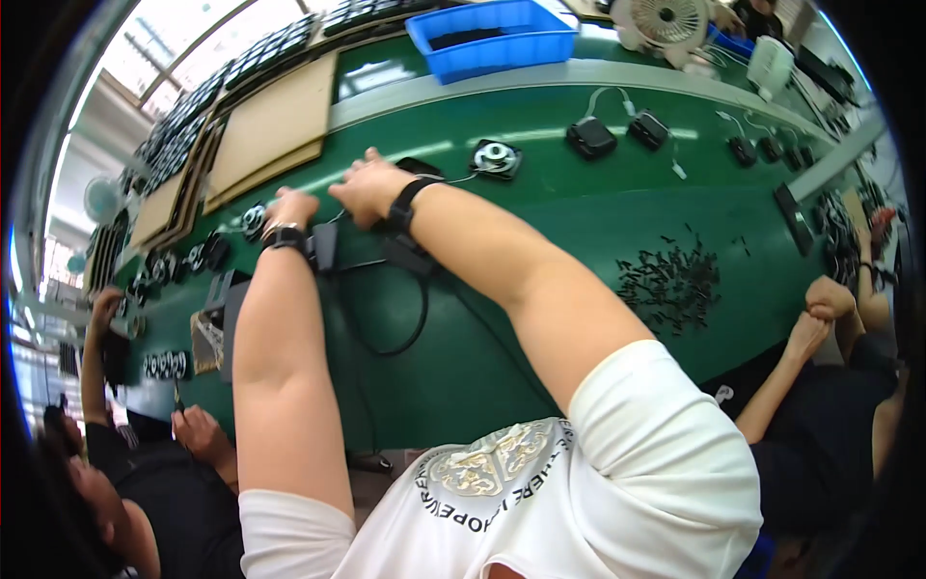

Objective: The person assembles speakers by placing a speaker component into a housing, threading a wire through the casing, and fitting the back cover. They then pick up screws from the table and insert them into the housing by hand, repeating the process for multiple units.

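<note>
Both my arms stretch forward over the green workbench. My left hand (292,206) is at the bench's far side, beside a small black device with a white ring (254,221). Its fingers point away and are mostly hidden, so I cannot see whether they hold anything. Just to its right, my right hand (371,189) reaches out with thumb and fingers apart and nothing visible in them. A flat black piece (421,168) lies behind that wrist. Further right sits a black square unit with a white ring (496,159), a thin white cable running from it toward my wrist.
Black cased units with white leads (591,138) sit to the right. Small black parts (670,285) lie in a pile at right. A blue bin (492,41), brown boards (270,125) and a white fan (667,21) stand beyond. A black cable (424,318) loops nearby. Co-workers sit on both sides.
</note>
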The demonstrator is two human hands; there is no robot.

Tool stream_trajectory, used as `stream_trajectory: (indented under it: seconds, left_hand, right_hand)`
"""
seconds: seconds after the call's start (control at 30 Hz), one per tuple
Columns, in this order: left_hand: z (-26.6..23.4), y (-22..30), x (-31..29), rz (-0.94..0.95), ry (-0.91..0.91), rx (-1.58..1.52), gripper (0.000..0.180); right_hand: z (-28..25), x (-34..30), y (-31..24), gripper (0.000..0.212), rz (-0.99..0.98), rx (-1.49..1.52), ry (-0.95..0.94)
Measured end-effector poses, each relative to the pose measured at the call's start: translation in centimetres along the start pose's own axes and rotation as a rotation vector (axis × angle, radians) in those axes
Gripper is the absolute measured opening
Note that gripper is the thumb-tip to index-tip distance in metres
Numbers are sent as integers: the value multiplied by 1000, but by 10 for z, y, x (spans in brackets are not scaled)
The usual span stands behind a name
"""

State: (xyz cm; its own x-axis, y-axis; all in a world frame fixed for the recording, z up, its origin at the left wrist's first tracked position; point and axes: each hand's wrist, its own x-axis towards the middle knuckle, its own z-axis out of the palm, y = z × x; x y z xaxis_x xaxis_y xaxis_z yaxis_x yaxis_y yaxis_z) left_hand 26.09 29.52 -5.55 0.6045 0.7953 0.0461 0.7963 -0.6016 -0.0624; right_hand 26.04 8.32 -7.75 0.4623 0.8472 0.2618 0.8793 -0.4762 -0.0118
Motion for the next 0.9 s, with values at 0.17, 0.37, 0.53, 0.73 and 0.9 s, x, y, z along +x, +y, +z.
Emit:
stream_trajectory:
  seconds: [0.17,0.37,0.53,0.73,0.9]
  left_hand:
    - [19,22,10,382,97,89,44]
    - [-41,13,-38,219,125,-156,77]
    - [-65,22,-134,718,185,-671,66]
    - [1,-10,-288,1185,-704,-1461,69]
    - [40,-20,-309,1173,-1001,-1528,81]
  right_hand:
    - [10,-16,28,42,40,-28,22]
    - [-16,-37,-4,48,11,23,360]
    - [-25,-127,5,50,300,717,396]
    - [-25,-291,-22,31,558,1986,-57]
    - [-14,-330,-37,26,743,1753,-1]
